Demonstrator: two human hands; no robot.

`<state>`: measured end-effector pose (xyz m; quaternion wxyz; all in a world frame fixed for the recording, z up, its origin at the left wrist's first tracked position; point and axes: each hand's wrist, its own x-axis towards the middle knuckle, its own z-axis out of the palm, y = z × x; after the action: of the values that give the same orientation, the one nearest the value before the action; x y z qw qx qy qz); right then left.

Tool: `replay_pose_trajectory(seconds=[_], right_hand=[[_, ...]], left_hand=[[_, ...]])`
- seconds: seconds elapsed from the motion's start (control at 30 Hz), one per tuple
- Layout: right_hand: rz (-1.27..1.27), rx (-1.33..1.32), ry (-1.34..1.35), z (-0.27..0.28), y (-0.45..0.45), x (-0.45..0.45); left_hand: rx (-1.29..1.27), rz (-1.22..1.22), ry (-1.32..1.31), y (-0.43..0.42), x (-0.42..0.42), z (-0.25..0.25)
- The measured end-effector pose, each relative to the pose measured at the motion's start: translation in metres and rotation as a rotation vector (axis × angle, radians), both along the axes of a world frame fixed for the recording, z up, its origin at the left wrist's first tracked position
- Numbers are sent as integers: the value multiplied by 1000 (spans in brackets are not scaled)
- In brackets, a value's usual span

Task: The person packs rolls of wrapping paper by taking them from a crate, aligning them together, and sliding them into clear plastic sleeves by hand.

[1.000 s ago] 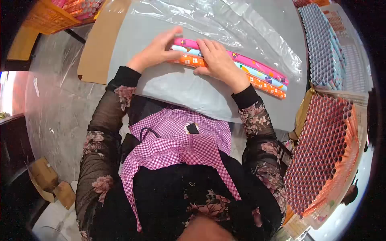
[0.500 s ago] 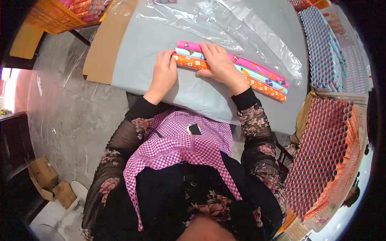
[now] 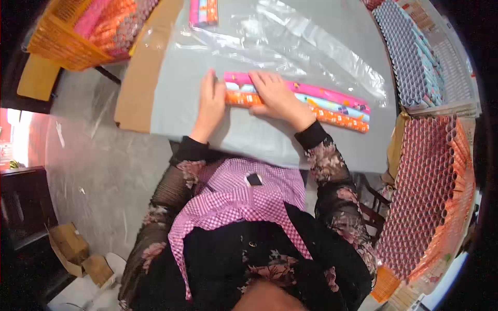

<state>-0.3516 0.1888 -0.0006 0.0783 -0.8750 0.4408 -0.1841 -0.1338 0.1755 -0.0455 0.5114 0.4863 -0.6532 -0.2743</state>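
Three wrapping paper rolls lie side by side on the grey-covered table: a pink roll (image 3: 327, 93) farthest from me, a light blue roll (image 3: 332, 107) between, and an orange roll (image 3: 342, 120) nearest. My left hand (image 3: 211, 101) stands at their left ends, its fingers stretched out straight and touching or very close to them. Across the rolls lies my right hand (image 3: 280, 101), fingers over the far side and thumb against the near side of the orange one. It covers part of all three.
Clear plastic film (image 3: 311, 36) is spread over the table's far side, near another small group of rolls (image 3: 204, 13). Cardboard (image 3: 137, 98) lines the left edge. An orange crate (image 3: 67, 39) of rolls stands far left. Stacked red-ended rolls (image 3: 415, 192) and blue rolls (image 3: 402, 52) fill the right.
The view has tilted, so more of the far table and its second group of rolls shows. My left hand's fingers are straighter at the roll ends; my right hand stays on the rolls.
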Motion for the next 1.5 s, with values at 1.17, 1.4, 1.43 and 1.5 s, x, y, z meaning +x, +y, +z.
replay_pose_trajectory(seconds=[1.17,1.4,1.43,1.5], right_hand=[[-83,-52,-41,-13,8,-9],[-103,-114,-26,-14,13,-3],[-102,-126,-3,-14,11,-1],[-66,-141,-27,-15,14,-3]], left_hand=[[-397,-279,-883,-22,-4,15],[-322,-293,-753,-11,-11,28],[-323,-276,-746,-12,-11,25],[-339,-221,-745,-13,-6,23]])
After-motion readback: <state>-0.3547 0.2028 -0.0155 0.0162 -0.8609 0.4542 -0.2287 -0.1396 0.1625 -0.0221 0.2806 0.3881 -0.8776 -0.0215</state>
